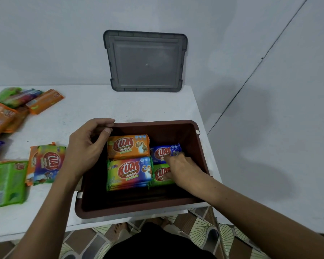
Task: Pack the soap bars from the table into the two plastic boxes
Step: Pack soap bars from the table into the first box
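We're mid-pack w/ the brown box [198, 144]: left hand [84, 152] curls on its rim, empty, right hand [183, 167] fingers pressing the blue [163, 152] and green bars [160, 174] down inside, so next we prob grab another off the table pile [47, 163].

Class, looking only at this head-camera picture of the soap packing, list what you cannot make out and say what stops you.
Head view:
- Green soap bar: the right hand covers part of it.
- Soap bars at the left: cut off by the frame edge, so they cannot be counted.
- Second plastic box: out of view; only the brown box and a grey lid show.
- Depth of the stacks: upper bars hide it.
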`<state>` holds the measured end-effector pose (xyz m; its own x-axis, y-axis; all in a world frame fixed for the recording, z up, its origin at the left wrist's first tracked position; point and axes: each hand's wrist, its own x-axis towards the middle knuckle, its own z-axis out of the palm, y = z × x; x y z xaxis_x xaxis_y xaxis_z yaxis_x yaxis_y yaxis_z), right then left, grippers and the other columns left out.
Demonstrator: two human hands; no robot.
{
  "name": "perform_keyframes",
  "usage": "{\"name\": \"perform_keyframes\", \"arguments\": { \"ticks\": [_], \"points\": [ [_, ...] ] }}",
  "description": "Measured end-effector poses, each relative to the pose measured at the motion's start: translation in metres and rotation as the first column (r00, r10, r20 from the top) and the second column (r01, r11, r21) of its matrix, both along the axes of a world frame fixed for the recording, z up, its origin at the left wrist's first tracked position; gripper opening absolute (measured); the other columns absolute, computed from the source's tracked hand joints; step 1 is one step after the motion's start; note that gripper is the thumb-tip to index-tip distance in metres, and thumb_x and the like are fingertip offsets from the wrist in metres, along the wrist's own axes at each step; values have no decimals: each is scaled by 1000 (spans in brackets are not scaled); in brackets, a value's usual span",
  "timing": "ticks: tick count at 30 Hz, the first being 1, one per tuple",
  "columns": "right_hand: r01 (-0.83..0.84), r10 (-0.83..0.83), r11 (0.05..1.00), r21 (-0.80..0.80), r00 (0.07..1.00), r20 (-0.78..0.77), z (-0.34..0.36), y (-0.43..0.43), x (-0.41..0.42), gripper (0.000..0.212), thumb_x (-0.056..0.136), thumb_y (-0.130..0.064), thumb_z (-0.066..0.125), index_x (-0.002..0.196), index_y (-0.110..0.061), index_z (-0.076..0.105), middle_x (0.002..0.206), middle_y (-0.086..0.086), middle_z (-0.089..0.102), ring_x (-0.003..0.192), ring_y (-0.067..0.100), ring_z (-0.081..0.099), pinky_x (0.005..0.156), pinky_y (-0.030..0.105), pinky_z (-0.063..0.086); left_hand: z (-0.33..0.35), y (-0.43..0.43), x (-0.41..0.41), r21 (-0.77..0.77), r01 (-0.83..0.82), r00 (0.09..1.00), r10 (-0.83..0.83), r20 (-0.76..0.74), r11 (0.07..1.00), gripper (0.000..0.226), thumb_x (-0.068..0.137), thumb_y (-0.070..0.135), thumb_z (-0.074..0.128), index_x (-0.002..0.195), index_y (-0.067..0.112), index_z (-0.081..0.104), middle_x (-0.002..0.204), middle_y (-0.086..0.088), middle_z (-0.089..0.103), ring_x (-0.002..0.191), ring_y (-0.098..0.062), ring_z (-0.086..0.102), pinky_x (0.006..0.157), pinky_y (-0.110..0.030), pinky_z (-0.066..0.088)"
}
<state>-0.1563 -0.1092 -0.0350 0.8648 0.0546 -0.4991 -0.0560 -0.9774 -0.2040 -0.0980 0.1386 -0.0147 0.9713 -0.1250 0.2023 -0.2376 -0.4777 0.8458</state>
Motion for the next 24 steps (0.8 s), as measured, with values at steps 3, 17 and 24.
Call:
{"name": "perform_keyframes", "arguments": {
  "ticks": [3, 17, 24],
  "points": [
    [-15, 15, 1000, -17, 1000, -2, -3, 0, 2, 55, 91, -31, 68, 140, -18, 45, 130, 19, 47, 111, 34, 60, 92, 41, 53, -1, 0, 0, 9, -6, 1000, 6, -1, 1000, 22, 97, 20, 56, 117, 25, 65, 114, 5, 68, 107, -5, 62, 86, -20, 50],
    [27, -27, 997, 69, 1000, 3, 28, -9, 5, 38, 94, -30, 64, 128, -14, 59, 128, 12, 55, 105, 27, 63, 85, 33, 53, 3, 2, -2, -31, 0, 1000, 1, 31, 1000, 22, 97, 17, 55, 116, 25, 65, 110, 5, 69, 104, -6, 64, 83, -12, 51],
    [-16, -6, 966, 259, 996, 84, 68, -15, 15, 36, 96, -31, 60, 130, -19, 60, 126, 3, 62, 84, 6, 59, 66, 17, 50, 4, 20, -14, -5, -74, 991, 74, 108, 997, 20, 98, 18, 56, 114, 25, 66, 112, 10, 67, 104, -5, 62, 85, -13, 49]
  ]
}}
